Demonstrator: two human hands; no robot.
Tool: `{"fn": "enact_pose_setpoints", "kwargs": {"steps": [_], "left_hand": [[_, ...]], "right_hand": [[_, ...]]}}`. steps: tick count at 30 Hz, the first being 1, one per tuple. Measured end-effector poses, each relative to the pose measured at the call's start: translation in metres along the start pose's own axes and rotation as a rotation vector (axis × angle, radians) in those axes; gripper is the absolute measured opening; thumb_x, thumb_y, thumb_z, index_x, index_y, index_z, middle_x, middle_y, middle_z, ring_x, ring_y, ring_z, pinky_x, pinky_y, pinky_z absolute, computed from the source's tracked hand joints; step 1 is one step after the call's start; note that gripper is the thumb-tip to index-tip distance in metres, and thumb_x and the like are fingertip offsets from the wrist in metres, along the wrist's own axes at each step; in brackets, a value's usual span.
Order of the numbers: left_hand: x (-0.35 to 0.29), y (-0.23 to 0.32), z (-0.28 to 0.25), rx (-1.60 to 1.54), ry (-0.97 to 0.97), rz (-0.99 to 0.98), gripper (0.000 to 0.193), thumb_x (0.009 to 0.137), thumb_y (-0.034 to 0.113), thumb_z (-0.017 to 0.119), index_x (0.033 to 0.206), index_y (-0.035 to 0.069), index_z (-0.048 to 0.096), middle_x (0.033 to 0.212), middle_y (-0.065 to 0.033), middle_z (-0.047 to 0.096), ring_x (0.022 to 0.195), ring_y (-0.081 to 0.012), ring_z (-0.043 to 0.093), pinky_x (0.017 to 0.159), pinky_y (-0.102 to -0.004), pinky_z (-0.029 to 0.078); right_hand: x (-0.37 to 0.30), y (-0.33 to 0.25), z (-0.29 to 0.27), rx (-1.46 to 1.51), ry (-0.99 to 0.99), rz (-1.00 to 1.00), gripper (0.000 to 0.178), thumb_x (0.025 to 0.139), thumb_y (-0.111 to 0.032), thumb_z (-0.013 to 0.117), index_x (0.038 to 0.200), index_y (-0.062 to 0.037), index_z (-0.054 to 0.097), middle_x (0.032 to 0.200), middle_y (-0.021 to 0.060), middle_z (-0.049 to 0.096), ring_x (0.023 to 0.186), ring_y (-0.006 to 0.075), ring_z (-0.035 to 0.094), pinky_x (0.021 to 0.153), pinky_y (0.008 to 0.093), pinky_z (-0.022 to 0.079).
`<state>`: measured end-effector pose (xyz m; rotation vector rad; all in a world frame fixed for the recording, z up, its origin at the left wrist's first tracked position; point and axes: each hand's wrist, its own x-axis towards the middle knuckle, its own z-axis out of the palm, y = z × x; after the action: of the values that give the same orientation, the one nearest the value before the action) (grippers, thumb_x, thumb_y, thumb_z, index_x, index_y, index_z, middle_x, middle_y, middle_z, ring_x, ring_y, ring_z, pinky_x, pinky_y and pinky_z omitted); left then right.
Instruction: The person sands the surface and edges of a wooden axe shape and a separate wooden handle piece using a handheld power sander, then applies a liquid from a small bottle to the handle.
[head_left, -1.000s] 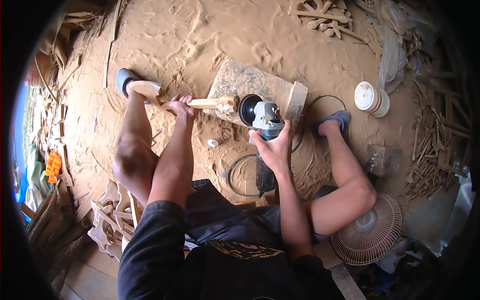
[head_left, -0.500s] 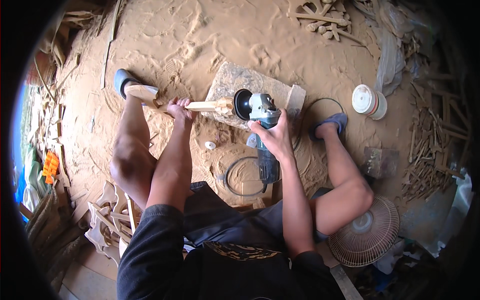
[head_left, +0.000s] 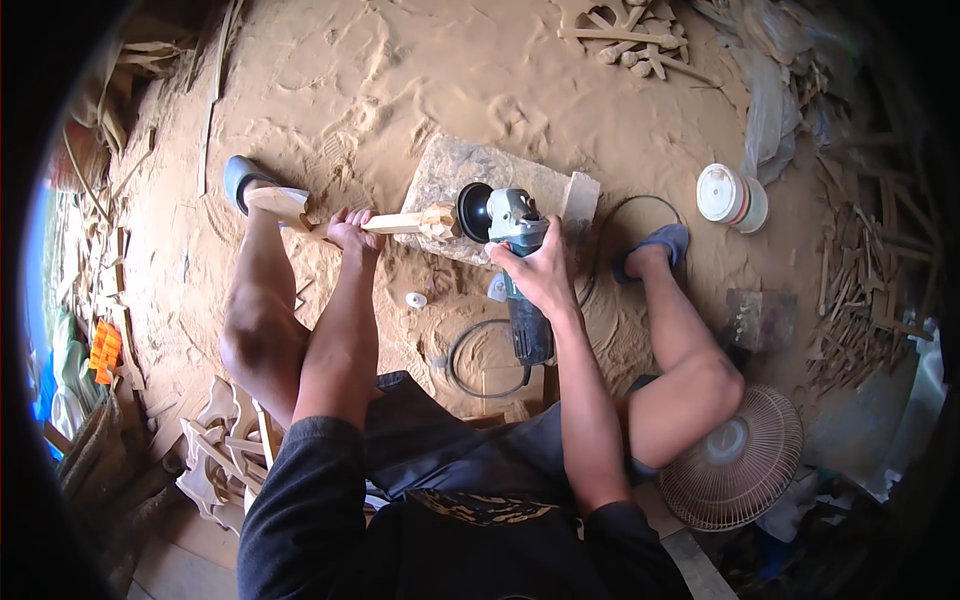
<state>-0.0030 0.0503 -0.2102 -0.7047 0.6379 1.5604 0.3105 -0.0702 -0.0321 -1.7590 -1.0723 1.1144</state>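
Observation:
My left hand (head_left: 352,229) is closed around a pale carved wooden piece (head_left: 394,223), which lies sideways. Its broad, curved end is by my left foot, and its knobbly faceted end points right. My right hand (head_left: 540,266) grips an angle grinder (head_left: 524,310) with a dark body and a silver head. The grinder's round black disc (head_left: 474,212) is right at the faceted end of the wood; I cannot tell whether they touch. Beneath both lies a worn, flat block (head_left: 490,165) on the dusty ground.
The grinder's dark cord (head_left: 455,365) loops on the ground. A white tub (head_left: 722,195) stands at the right, past my right foot. A round fan (head_left: 735,465) is by my right knee. Carved wooden parts (head_left: 215,450) lie at lower left, with more wooden pieces (head_left: 640,40) at the far side.
The view has shifted slightly, so most things sit a little to the left. The faceted end of the wood looks turned a little; both hands keep their hold.

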Motion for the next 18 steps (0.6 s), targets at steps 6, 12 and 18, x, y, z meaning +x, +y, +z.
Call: {"fn": "enact_pose_setpoints", "kwargs": {"steps": [6, 12, 18], "left_hand": [[0.003, 0.003, -0.007, -0.047, -0.27, -0.233, 0.043, 0.092, 0.028, 0.053, 0.056, 0.022, 0.031, 0.049, 0.0067, 0.029, 0.04, -0.0131, 0.029, 0.04, -0.0294, 0.032], [0.013, 0.003, -0.011, -0.136, -0.362, -0.315, 0.043, 0.092, 0.027, 0.058, 0.057, 0.02, 0.035, 0.05, 0.0066, 0.033, 0.043, -0.0117, 0.033, 0.043, -0.028, 0.034], [0.023, 0.008, -0.017, -0.102, -0.37, -0.281, 0.046, 0.096, 0.029, 0.056, 0.058, 0.02, 0.034, 0.05, 0.0067, 0.031, 0.042, -0.0115, 0.034, 0.043, -0.0275, 0.035]], "right_hand": [[-0.01, 0.012, -0.012, -0.131, 0.084, 0.023, 0.088, 0.073, -0.039, 0.089, 0.132, 0.0112, 0.048, 0.109, 0.0284, 0.071, 0.099, 0.0405, 0.073, 0.088, 0.0488, 0.057], [-0.042, 0.009, -0.009, -0.082, 0.131, -0.05, 0.082, 0.077, -0.034, 0.089, 0.13, 0.0125, 0.047, 0.109, 0.0284, 0.07, 0.098, 0.0383, 0.073, 0.087, 0.0472, 0.057], [-0.062, -0.031, -0.004, -0.202, 0.05, -0.092, 0.096, 0.077, -0.032, 0.089, 0.145, 0.0109, 0.038, 0.112, 0.028, 0.071, 0.098, 0.0391, 0.074, 0.086, 0.0471, 0.057]]}}
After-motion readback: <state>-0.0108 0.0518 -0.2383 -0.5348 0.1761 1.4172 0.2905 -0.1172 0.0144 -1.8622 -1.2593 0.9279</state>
